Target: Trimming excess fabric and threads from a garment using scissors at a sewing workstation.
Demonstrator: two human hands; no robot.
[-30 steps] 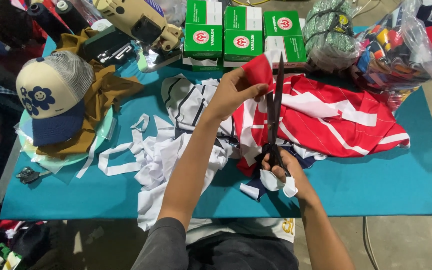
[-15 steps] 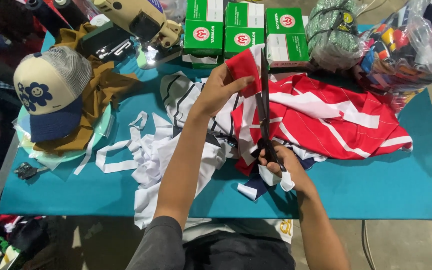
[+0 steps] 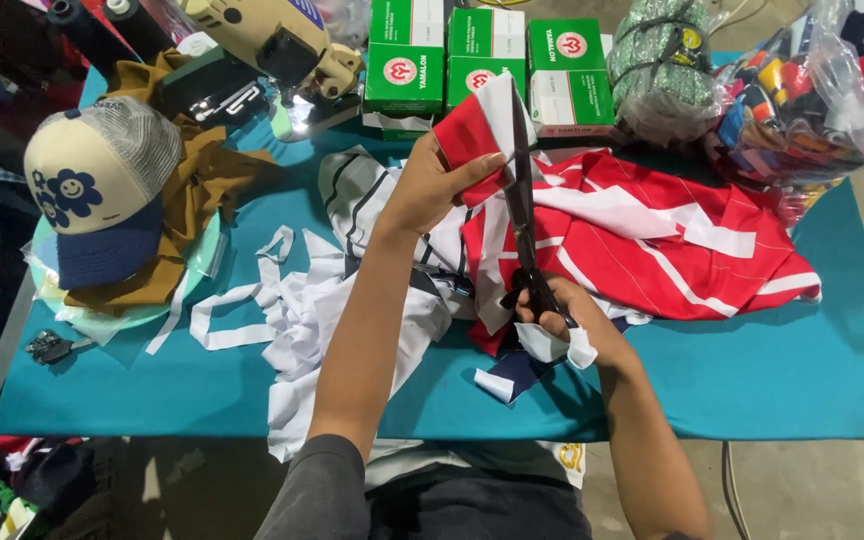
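A teal table (image 3: 832, 380) stood on a grey concrete floor (image 3: 832, 490). Green boxes (image 3: 487, 60), a sewing machine (image 3: 272, 45) with its lamp lit, and a cap (image 3: 97, 185) crowded its far side.

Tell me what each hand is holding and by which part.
Left hand pinches the red-and-white fabric by its raised edge; right hand grips the scissors by the handles.
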